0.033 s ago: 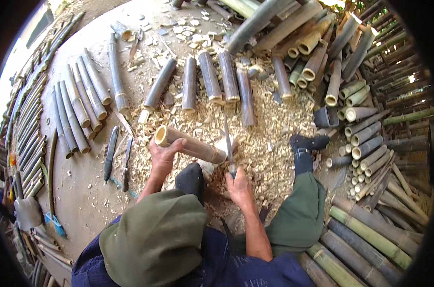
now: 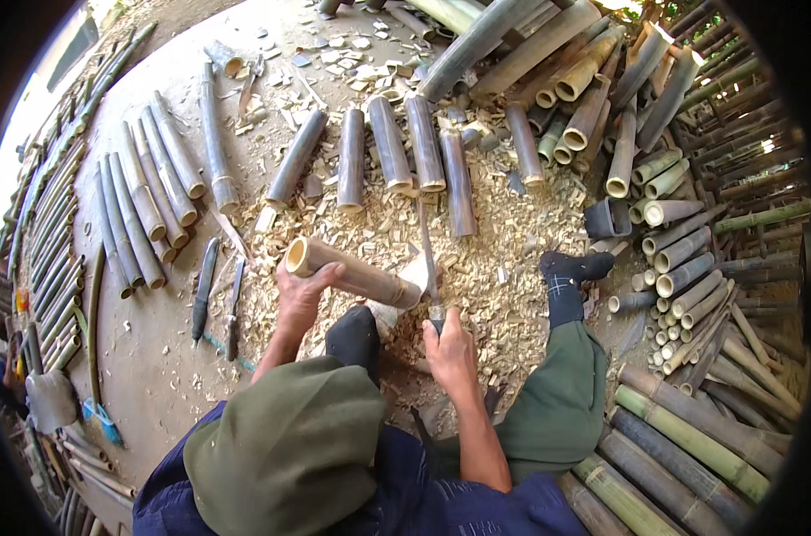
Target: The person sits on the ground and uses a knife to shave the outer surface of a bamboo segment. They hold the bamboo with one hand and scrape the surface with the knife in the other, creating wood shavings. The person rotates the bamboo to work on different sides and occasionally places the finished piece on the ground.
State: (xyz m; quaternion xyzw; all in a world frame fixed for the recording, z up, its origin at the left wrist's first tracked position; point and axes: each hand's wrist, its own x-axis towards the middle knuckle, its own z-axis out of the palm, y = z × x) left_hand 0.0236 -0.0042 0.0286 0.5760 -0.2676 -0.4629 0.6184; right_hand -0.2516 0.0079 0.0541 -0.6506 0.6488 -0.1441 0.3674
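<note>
My left hand is wrapped round a brown bamboo tube near its open, pale-rimmed left end. The tube lies slantwise in front of my left foot, its right end lower and close to the knife. In my right hand is the handle of a long knife. Its narrow blade points away from me, just beyond the tube's right end; whether they touch I cannot tell. A pale lump, partly hidden, shows behind that end. My left foot wears a dark sock.
Several cut bamboo tubes lie beyond on scattered wood chips. Two knives, one of them dark-handled, rest at left by more bamboo lengths. Stacked bamboo fills the right, with a dark container beside it.
The bamboo tube and my left hand have shifted very slightly left. The knife's handle end has moved slightly right, and both hands keep their holds.
</note>
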